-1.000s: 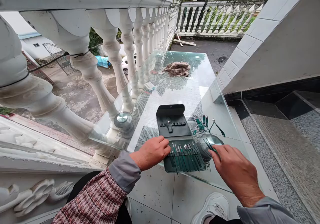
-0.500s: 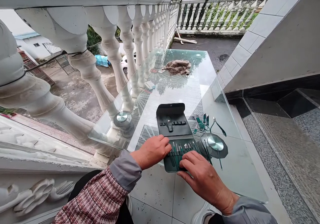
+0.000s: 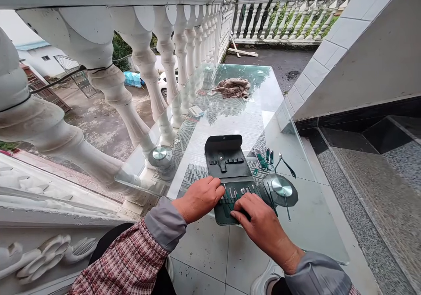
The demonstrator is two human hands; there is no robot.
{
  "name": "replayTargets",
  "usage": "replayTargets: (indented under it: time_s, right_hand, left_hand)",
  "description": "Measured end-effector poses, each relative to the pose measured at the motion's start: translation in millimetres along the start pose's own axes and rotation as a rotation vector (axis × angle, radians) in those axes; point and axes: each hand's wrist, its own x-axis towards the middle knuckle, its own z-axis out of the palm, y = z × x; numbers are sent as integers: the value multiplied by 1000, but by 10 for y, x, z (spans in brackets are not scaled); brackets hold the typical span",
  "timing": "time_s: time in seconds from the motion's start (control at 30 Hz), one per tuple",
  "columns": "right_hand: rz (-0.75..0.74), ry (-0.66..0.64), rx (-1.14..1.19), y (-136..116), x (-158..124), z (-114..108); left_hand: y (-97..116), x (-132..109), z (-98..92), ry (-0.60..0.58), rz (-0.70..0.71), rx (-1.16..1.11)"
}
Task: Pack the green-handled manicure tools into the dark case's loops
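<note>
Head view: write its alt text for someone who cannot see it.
A left hand and right hand are at an open case of slim tools on a glass table. Clippers and nippers lie to its right, a crumpled cloth farther back.

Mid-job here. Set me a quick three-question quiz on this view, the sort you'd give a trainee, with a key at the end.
1. True or false: the tool case on the glass table is folded shut.

2. Which thing lies crumpled toward the table's far end?
A. The nippers
B. The brown cloth
C. The scissors

3. Fill in the blank: from the wearer's viewpoint, the left hand is at the ____ edge of the case, while the right hand is over its near panel.

Key: 1. False, it lies open. 2. B. 3. left.
</note>
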Motion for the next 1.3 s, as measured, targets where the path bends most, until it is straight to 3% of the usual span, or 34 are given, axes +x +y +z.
replayTargets:
  time_s: [0.27,0.53,0.77,1.07,1.3]
  right_hand:
    - [41,-147,120,78,20,-163]
    - [74,-18,49,81,77,-43]
    - [97,-172,105,97,101,-171]
    - [115,-6,49,111,140,13]
    - [150,-17,119,125,147,-53]
  left_hand:
    - [74,-33,81,146,63,-14]
    - [102,-29,105,108,-3,10]
    - [94,-60,96,70,-74,-57]
    - [98,-51,106,64,-108,-87]
    - [-55,-53,100,23,-216,-101]
